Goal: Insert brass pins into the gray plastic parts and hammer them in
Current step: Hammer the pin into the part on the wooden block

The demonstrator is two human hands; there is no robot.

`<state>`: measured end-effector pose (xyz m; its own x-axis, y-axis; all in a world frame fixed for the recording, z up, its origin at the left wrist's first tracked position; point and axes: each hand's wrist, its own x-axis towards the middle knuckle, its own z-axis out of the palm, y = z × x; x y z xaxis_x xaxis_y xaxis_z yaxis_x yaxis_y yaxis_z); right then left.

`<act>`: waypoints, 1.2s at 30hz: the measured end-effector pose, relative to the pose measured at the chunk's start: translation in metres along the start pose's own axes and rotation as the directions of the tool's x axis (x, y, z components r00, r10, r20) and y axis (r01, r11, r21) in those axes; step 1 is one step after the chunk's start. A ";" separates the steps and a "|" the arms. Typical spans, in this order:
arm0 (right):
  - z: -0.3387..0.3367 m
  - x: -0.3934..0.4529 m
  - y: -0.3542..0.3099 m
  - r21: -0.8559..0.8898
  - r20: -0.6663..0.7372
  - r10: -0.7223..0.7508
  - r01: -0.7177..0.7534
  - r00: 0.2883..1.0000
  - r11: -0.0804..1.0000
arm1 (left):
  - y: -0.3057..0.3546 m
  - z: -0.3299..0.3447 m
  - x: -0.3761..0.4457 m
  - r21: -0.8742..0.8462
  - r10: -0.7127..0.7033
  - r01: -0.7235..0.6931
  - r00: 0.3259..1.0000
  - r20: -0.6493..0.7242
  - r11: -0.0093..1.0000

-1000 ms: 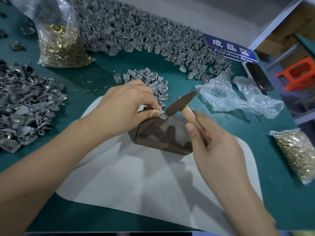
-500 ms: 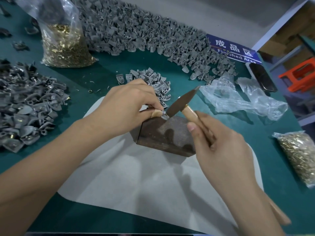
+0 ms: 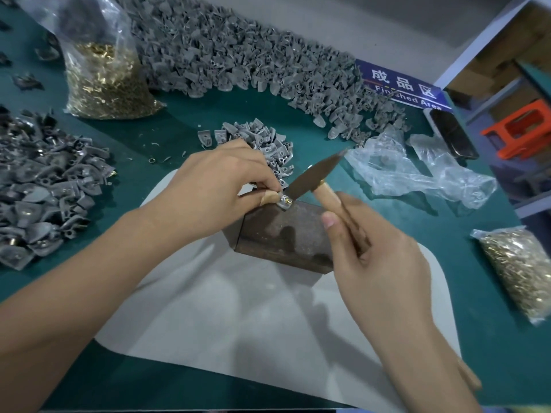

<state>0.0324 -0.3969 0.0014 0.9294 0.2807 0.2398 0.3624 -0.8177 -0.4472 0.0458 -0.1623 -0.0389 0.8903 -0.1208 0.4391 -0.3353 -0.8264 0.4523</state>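
The left hand pinches a gray part between thumb and fingertips, holding it down on the far left corner of the dark block. A brass pin sticks out of that part; how deep it sits is hard to tell, since the spot is small and half covered by the thumb. The right hand is wrapped around the wooden handle of a small hammer, thumb laid along the shaft, above the block's right end. The hammer's dark head slants down toward the pin, its lower tip at or just above it.

The block stands on a pale sheet spread over the green table. Just beyond the block lies a small heap of gray parts. Farther beyond it, a long bank of gray parts runs along the table's back, ending at a blue sign. To the far left of the block sits another pile, and behind that a clear bag of brass pins. Right of the block lies crumpled clear plastic, and nearer the table's right edge a second bag of pins.
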 end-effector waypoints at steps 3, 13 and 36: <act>0.001 -0.003 0.000 0.121 -0.099 0.041 -0.029 0.994 0.992 | -0.001 0.000 -0.001 0.012 0.004 -0.004 1.000 0.006 1.000; -0.004 0.014 0.029 0.020 -0.038 0.193 -0.192 0.981 0.981 | 0.000 0.000 -0.001 -0.030 -0.005 0.006 1.000 0.019 1.000; 0.053 0.092 -0.019 0.513 -0.093 -0.206 0.225 0.974 0.828 | 0.010 0.000 0.002 -0.377 -0.361 0.235 0.880 -0.309 0.896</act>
<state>0.1149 -0.3287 -0.0133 0.8238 0.3953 0.4064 0.5453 -0.3563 -0.7587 0.0440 -0.1706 -0.0332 0.8089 0.3621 0.4633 -0.2072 -0.5619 0.8009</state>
